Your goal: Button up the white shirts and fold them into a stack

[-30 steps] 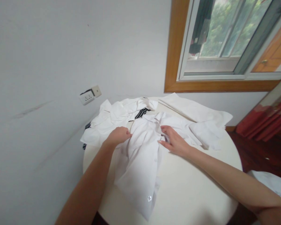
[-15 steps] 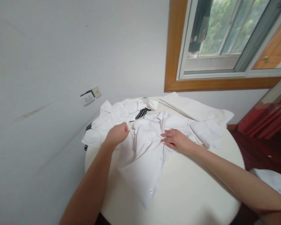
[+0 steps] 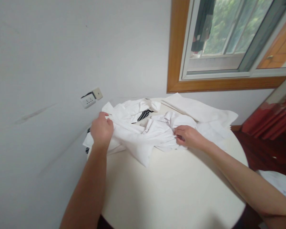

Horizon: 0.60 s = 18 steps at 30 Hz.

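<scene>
White shirt (image 3: pixel 143 140): thin, soft, creased cloth, bunched into a crumpled band at centre frame on the far half of the round, smooth, cream surface (image 3: pixel 171 190). Left hand (image 3: pixel 102 130), left of centre: fingers closed on the shirt's left end. Right hand (image 3: pixel 188 136), right of centre: fingers pinched together on its right edge. Directly behind lies a rumpled heap of white garments (image 3: pixel 128 111) with a black-striped piece (image 3: pixel 143 115). A flat folded white cloth (image 3: pixel 200 111) lies toward the upper right.
</scene>
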Motion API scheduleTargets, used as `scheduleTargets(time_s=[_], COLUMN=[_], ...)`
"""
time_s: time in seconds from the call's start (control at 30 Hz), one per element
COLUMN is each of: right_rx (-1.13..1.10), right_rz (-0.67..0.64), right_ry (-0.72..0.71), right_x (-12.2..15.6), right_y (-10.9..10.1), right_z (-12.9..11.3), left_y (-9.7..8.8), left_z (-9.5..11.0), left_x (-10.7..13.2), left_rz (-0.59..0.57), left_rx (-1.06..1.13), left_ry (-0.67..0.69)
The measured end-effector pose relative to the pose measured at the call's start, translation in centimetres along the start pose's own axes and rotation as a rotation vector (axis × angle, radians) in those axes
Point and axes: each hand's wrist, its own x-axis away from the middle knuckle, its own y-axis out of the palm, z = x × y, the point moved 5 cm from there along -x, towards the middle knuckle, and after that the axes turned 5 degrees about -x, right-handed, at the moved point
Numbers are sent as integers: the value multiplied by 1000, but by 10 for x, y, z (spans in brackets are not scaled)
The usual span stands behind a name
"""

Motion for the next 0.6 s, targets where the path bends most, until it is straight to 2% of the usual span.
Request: scheduleTargets(time_s=[0.1,0.23,0.3,0.4,0.47,0.53,0.6], right_rx=[69,31,29,46,45,33,19], right_rz=[1,4,15,14,-8,-34,-50], right_ry=[38,1,10,40,50,50,50], right_x=[-1,0,1,3,3,4,4], right_y=[-2,8,13,21,27,31,30], right_z=[4,3,3,5,7,8,7], left_y=[-6,-6,-1,14,21,24,21], left_z=[-2,17,34,62,77,89,100], left_x=[1,8,15,33,46,56,64], left_rz=[60,59,-24,-327,-482,-500,-442], left_rx=[-52,-31,72,277,345,328,278], left_ry=[4,172,337,650,765,817,872])
